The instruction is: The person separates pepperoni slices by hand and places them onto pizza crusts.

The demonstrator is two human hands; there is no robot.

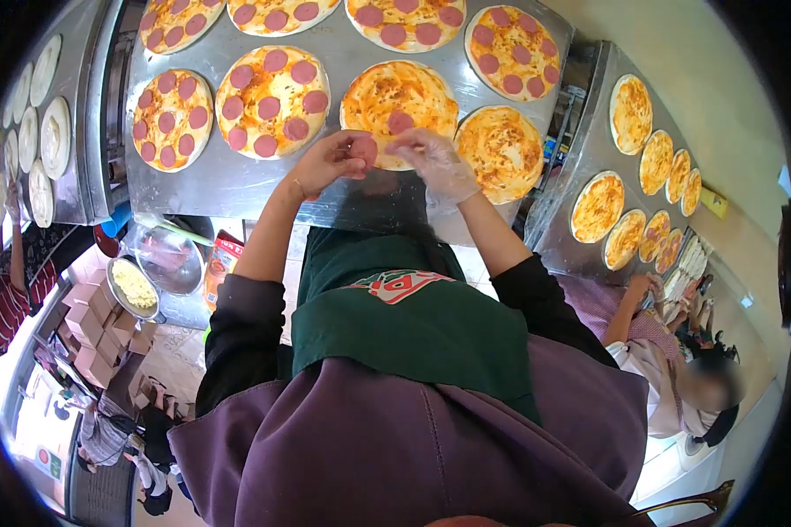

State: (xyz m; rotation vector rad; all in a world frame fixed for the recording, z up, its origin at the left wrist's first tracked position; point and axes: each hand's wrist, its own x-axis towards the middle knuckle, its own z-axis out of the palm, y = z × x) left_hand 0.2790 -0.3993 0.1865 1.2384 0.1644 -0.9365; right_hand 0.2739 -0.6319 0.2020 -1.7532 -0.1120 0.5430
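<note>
My left hand (pixel 332 165) is bare and closed round sausage slices (pixel 366 151), held upright at the near edge of a pizza (pixel 399 88). How many slices it holds I cannot make out. My right hand (pixel 437 163) wears a clear plastic glove, its fingers stretched towards the left over the same pizza's near edge. Just beyond those fingertips one round slice (pixel 400 121) lies on the browned cheese. Right of it is a pizza with only cheese (pixel 499 149). To the left, a pizza (pixel 272 98) carries several slices.
More sliced-sausage pizzas lie along the far side of the metal table (pixel 228 189). Cheese pizzas cover a second table (pixel 580 255) at right, beside a person (pixel 668 351). At left are dough rounds (pixel 55 138), a bowl of grated cheese (pixel 134 285) and cardboard boxes (pixel 86 321).
</note>
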